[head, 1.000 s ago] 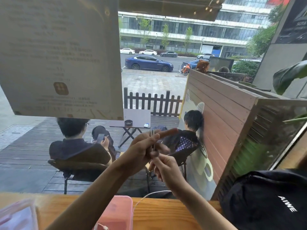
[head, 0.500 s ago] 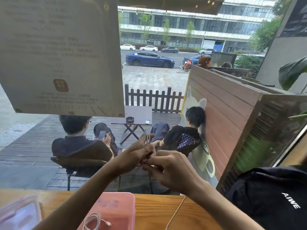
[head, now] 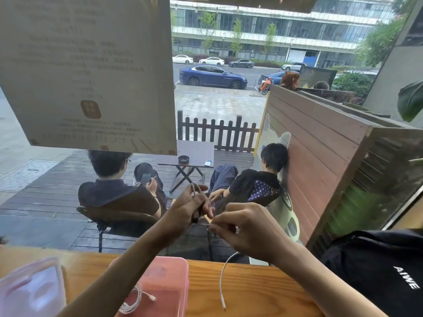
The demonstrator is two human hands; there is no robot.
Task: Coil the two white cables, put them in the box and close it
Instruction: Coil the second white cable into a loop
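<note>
Raised in front of the window, my left hand (head: 191,208) pinches several loops of a white cable (head: 221,277) between thumb and fingers. My right hand (head: 246,227) grips the same cable just to the right; its loose tail hangs down from under that hand and its plug end rests on the wooden counter (head: 251,294). A second white cable (head: 135,299) lies coiled inside the open pink box (head: 178,271), below my left forearm. The translucent lid (head: 32,289) lies at the far left of the counter.
A black bag (head: 375,271) with white lettering sits at the right end of the counter. A window pane stands directly behind the counter, with a paper notice (head: 87,72) stuck on it. Beyond the glass, two people sit on a terrace.
My hands have dropped lower and spread apart. The right hand has slid rightwards along the cable, and the tail now hangs down to the counter. The coiled cable in the box has come into sight.
</note>
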